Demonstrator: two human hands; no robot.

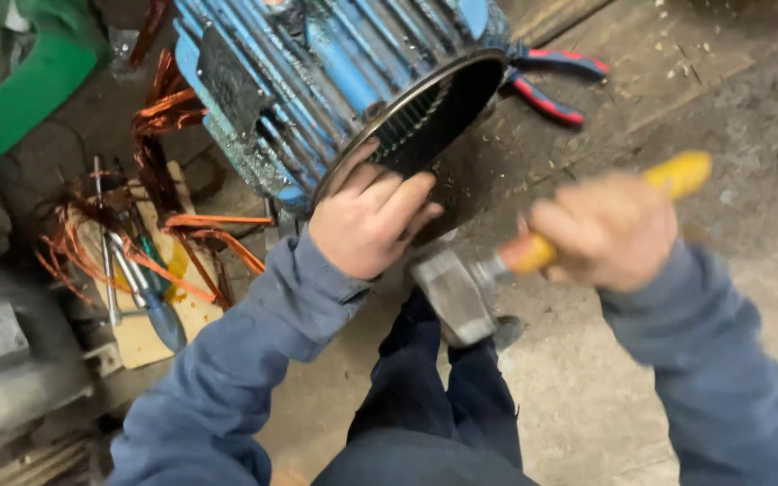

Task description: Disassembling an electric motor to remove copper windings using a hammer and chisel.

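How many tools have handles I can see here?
3 clearly: the yellow-handled steel hammer in the right hand, red-and-blue pliers behind the blue ribbed motor housing, and a blue-handled screwdriver on the left. Copper wire may hide more.

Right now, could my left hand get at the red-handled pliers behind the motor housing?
Probably not directly: the left hand grips the rim of the blue motor housing, and that housing lies between it and the pliers. It would have to go around.

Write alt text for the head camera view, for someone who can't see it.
A person's right hand holds a yellow-handled hammer while the left hand rests on the rim of a blue finned motor housing. Copper wire and red-handled pliers lie nearby.
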